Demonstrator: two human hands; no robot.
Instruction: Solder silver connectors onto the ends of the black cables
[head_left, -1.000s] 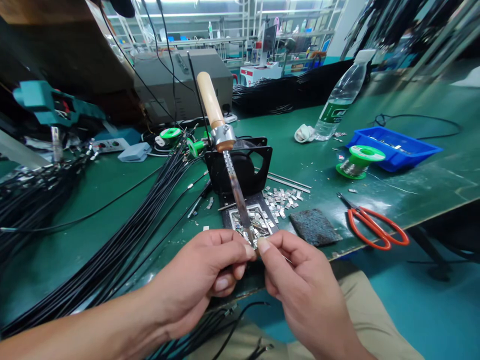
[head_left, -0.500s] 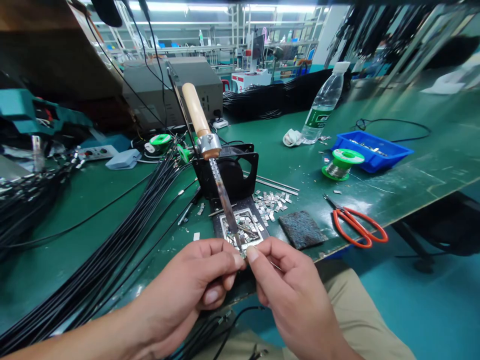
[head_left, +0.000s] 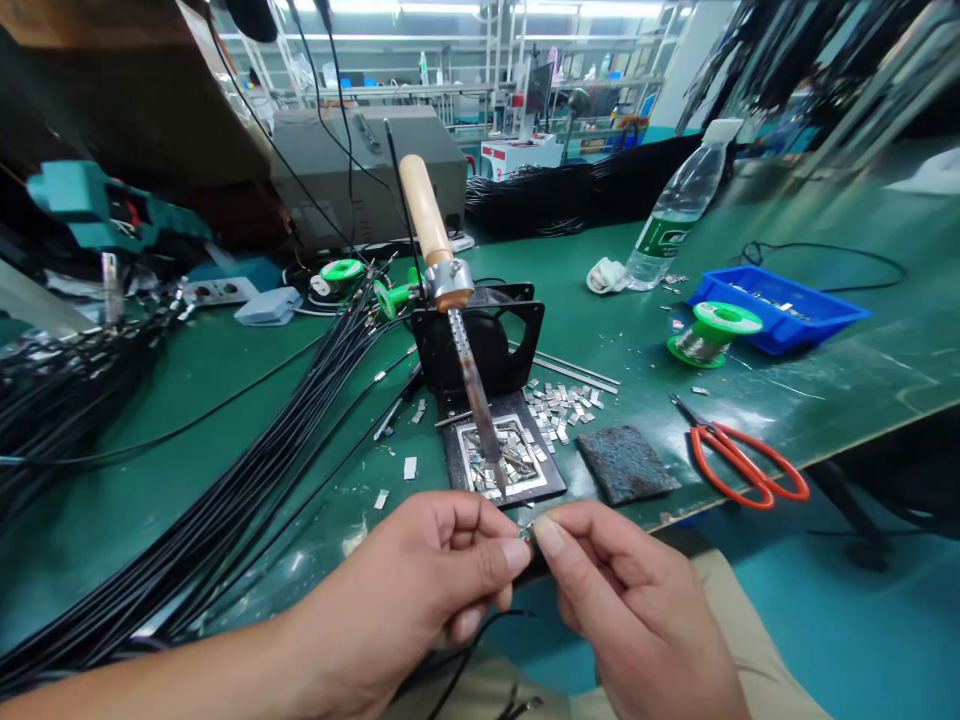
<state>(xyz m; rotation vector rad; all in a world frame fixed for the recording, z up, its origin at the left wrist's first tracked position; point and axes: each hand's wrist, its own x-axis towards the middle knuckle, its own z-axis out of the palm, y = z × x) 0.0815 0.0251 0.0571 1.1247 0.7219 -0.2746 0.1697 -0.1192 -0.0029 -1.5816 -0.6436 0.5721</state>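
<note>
My left hand (head_left: 442, 580) and my right hand (head_left: 630, 590) meet at the table's front edge, thumbs and forefingers pinched around a tiny metallic part (head_left: 526, 532). Its details are too small to make out. Just beyond the fingertips points the tip of a soldering iron (head_left: 474, 385) with a wooden handle, clamped on a stand with a black fan frame (head_left: 431, 350). Below the iron tip, a framed tray (head_left: 471, 478) carries small metal pieces. More silvery pieces (head_left: 562, 405) lie to its right.
A dark scouring pad (head_left: 626, 465), red-handled scissors (head_left: 739, 460), a solder spool (head_left: 705, 340), a blue bin (head_left: 787, 325) and a plastic bottle (head_left: 671, 225) stand on the right. Black cables (head_left: 277, 430) run across the left of the green table (head_left: 187, 400).
The camera view has shifted, so the table objects appear further right. Both hands have drawn back from the iron tip toward me, still pinched together at the small part.
</note>
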